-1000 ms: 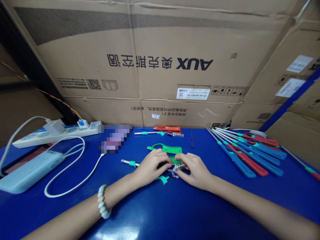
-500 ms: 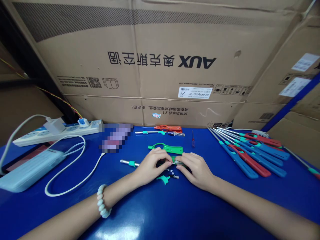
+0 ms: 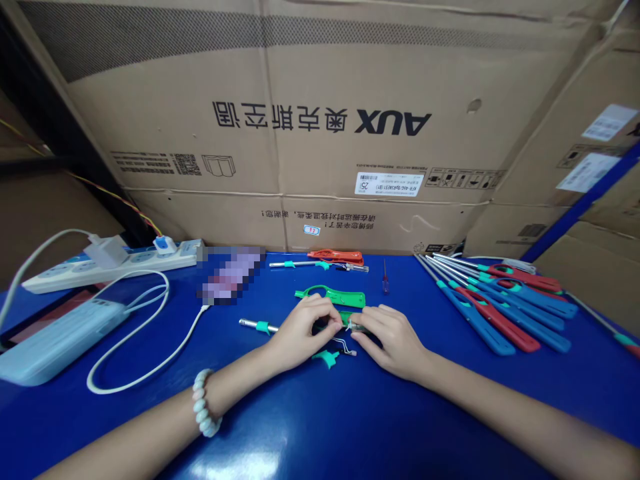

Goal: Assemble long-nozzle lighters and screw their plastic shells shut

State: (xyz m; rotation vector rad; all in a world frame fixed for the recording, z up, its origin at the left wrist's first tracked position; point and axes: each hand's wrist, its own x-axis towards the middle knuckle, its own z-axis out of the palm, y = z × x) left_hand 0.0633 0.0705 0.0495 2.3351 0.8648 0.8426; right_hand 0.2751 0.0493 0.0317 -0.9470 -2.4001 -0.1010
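My right hand (image 3: 393, 337) grips a small clear fuel tank (image 3: 358, 327) with a white tip, partly hidden by the fingers. Against that tip, my left hand (image 3: 313, 330) is closed in a pinch; what it holds is too small to make out. Behind the fingers a green lighter shell half (image 3: 345, 317) shows in part. Another green shell half (image 3: 343, 299) lies just beyond. A metal lighter tube (image 3: 254, 325) with a teal collar runs under my left hand. Nearer me are a teal trigger (image 3: 327, 359) and an igniter with white wires (image 3: 346, 349).
An orange shell (image 3: 336, 256) and a second metal tube (image 3: 305, 265) lie at the back. To their right is a small screwdriver (image 3: 385, 283). Several long lighters (image 3: 500, 300) fan out at right. A power strip (image 3: 125, 261), power bank (image 3: 65, 337) and cable occupy the left.
Both hands stay in nearly the same place, with small finger movements at the tank's white tip. The whole view has shifted slightly.
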